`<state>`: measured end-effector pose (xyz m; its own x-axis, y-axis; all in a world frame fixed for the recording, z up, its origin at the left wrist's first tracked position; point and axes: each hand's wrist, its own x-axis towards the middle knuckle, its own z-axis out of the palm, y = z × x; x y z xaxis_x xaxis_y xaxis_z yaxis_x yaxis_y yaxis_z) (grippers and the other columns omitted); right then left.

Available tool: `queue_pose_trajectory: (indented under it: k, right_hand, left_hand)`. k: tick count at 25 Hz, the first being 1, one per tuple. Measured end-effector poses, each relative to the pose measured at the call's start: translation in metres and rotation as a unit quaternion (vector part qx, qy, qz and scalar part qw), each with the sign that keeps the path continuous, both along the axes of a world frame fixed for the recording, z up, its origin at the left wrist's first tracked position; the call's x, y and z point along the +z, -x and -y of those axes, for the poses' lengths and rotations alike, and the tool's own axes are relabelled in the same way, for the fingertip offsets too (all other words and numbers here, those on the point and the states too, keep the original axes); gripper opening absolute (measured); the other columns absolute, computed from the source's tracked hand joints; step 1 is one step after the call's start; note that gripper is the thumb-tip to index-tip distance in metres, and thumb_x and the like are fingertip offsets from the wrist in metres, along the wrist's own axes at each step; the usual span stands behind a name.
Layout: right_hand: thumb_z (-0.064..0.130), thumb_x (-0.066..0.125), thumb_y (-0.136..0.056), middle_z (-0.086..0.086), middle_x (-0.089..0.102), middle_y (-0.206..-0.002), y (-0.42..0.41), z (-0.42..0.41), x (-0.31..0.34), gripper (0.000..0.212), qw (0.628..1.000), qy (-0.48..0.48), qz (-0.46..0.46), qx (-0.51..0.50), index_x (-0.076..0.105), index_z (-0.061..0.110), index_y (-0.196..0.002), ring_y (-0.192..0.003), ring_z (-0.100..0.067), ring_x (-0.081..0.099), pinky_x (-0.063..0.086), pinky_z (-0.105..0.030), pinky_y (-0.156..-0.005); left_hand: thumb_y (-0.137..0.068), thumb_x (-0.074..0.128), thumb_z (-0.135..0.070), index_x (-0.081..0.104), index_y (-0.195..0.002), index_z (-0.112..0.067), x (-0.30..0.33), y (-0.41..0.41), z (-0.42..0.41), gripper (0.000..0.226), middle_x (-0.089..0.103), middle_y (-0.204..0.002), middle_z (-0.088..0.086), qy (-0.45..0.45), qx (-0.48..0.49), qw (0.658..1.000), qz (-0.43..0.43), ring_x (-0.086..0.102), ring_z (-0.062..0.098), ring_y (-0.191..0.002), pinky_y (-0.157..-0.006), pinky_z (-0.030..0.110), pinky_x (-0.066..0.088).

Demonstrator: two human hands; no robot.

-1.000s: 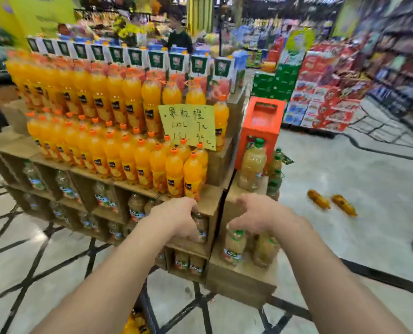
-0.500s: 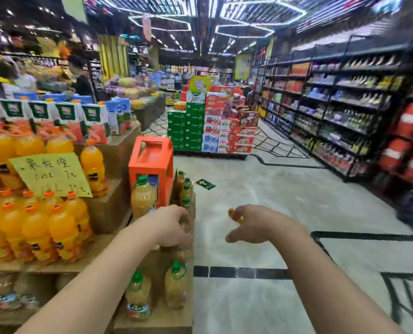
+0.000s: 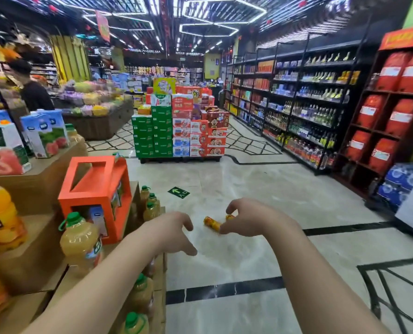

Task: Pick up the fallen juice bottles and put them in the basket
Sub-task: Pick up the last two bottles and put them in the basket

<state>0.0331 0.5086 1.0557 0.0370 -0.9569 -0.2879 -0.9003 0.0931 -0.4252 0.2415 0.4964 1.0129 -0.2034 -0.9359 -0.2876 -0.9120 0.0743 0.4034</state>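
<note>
Two small orange juice bottles lie on their sides on the pale shop floor ahead of me. One fallen bottle [image 3: 211,223] shows between my hands. The second bottle [image 3: 230,216] is mostly hidden behind my right hand. My left hand [image 3: 170,231] is stretched forward, fingers spread and curled, holding nothing. My right hand [image 3: 247,218] is also out in front with fingers apart and empty; in the picture it overlaps the bottles, which lie farther away on the floor. No basket is in view.
A cardboard display [image 3: 41,179] with juice bottles, cartons and an orange box [image 3: 97,196] stands at my left. A pallet of stacked drink cases [image 3: 179,128] stands ahead. Dark shelving [image 3: 309,112] lines the right side. A person [image 3: 33,89] stands far left.
My view has swung right from the juice display toward the aisle floor. Both hands opened from loose fists to spread fingers, and the fallen bottles now sit nearer the centre.
</note>
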Motion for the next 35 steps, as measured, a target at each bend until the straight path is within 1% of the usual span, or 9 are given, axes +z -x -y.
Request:
queue_pose_trajectory:
  k: [2, 5, 10, 14, 17, 21, 26, 29, 35]
  right_hand:
    - [0.050, 0.077, -0.084, 0.001, 0.056, -0.137, 0.011, 0.039, -0.007, 0.071, 1.000, -0.005, -0.002, -0.015, 0.051, 0.026, -0.146, -0.112, -0.019, 0.062, 0.049, -0.032, -0.085]
    - [0.050, 0.075, -0.086, 0.000, 0.055, -0.140, 0.029, 0.111, -0.018, 0.071, 0.999, -0.017, -0.007, -0.038, 0.049, 0.025, -0.148, -0.114, -0.020, 0.060, 0.047, -0.032, -0.083]
    - [0.059, 0.071, -0.084, -0.001, 0.057, -0.129, 0.065, 0.213, -0.026, 0.072, 0.996, -0.032, -0.002, -0.080, 0.052, 0.023, -0.143, -0.110, -0.022, 0.064, 0.053, -0.039, -0.096]
    - [0.054, 0.073, -0.085, 0.001, 0.054, -0.122, 0.103, 0.297, -0.043, 0.068, 0.994, -0.054, -0.007, -0.092, 0.053, 0.023, -0.142, -0.112, -0.021, 0.062, 0.052, -0.037, -0.096]
    - [0.053, 0.072, -0.086, 0.002, 0.055, -0.127, 0.136, 0.372, -0.064, 0.066, 0.994, -0.073, -0.016, -0.077, 0.052, 0.024, -0.141, -0.110, -0.019, 0.063, 0.052, -0.035, -0.092]
    - [0.050, 0.075, -0.081, 0.001, 0.058, -0.131, 0.185, 0.483, -0.093, 0.069, 0.994, -0.090, -0.012, -0.055, 0.053, 0.024, -0.141, -0.108, -0.020, 0.066, 0.054, -0.039, -0.096]
    - [0.049, 0.074, -0.081, 0.001, 0.057, -0.138, 0.244, 0.630, -0.113, 0.072, 0.994, -0.107, -0.037, -0.007, 0.050, 0.026, -0.145, -0.118, -0.022, 0.060, 0.051, -0.034, -0.089]
    - [0.051, 0.074, -0.082, 0.000, 0.055, -0.140, 0.264, 0.712, -0.127, 0.072, 0.993, -0.107, -0.041, 0.021, 0.050, 0.026, -0.146, -0.121, -0.024, 0.059, 0.051, -0.036, -0.095]
    - [0.050, 0.075, -0.081, 0.001, 0.058, -0.135, 0.290, 0.863, -0.176, 0.072, 0.987, -0.153, -0.042, 0.028, 0.050, 0.027, -0.145, -0.114, -0.022, 0.061, 0.053, -0.036, -0.093]
  left_hand:
    - [-0.073, 0.087, -0.046, 0.057, -0.134, -0.032, -0.007, 0.013, 0.047, 0.069, 0.061, -0.121, -0.005, -0.008, -0.012, 1.000, 0.004, 0.066, 0.016, -0.097, -0.087, 0.036, 0.061]
    - [-0.073, 0.087, -0.048, 0.058, -0.133, -0.034, -0.018, 0.036, 0.136, 0.068, 0.061, -0.123, -0.005, -0.012, -0.028, 0.999, 0.022, 0.065, 0.018, -0.099, -0.088, 0.038, 0.060]
    - [-0.076, 0.086, -0.047, 0.057, -0.135, -0.033, -0.025, 0.075, 0.262, 0.067, 0.061, -0.124, -0.004, -0.025, -0.057, 0.997, 0.037, 0.064, 0.019, -0.104, -0.093, 0.039, 0.057]
    - [-0.073, 0.085, -0.050, 0.058, -0.134, -0.035, -0.039, 0.109, 0.353, 0.068, 0.060, -0.123, -0.006, -0.028, -0.064, 0.996, 0.047, 0.063, 0.018, -0.106, -0.095, 0.039, 0.056]
    - [-0.071, 0.084, -0.051, 0.058, -0.131, -0.037, -0.056, 0.139, 0.422, 0.067, 0.060, -0.121, -0.007, -0.036, -0.050, 0.997, 0.051, 0.065, 0.017, -0.103, -0.094, 0.038, 0.056]
    - [-0.073, 0.083, -0.049, 0.058, -0.131, -0.036, -0.075, 0.184, 0.513, 0.065, 0.060, -0.118, -0.008, -0.055, -0.020, 0.997, 0.050, 0.066, 0.015, -0.099, -0.094, 0.038, 0.055]
    - [-0.076, 0.082, -0.049, 0.057, -0.131, -0.037, -0.086, 0.245, 0.634, 0.062, 0.059, -0.123, -0.010, -0.063, 0.025, 0.997, 0.046, 0.063, 0.016, -0.107, -0.094, 0.035, 0.054]
    - [-0.077, 0.080, -0.048, 0.056, -0.132, -0.037, -0.101, 0.267, 0.699, 0.060, 0.060, -0.124, -0.010, -0.068, 0.049, 0.996, 0.044, 0.064, 0.015, -0.104, -0.093, 0.035, 0.054]
    - [-0.078, 0.079, -0.048, 0.055, -0.133, -0.036, -0.162, 0.289, 0.841, 0.061, 0.059, -0.130, -0.008, -0.105, 0.061, 0.992, 0.046, 0.063, 0.017, -0.107, -0.089, 0.034, 0.053]
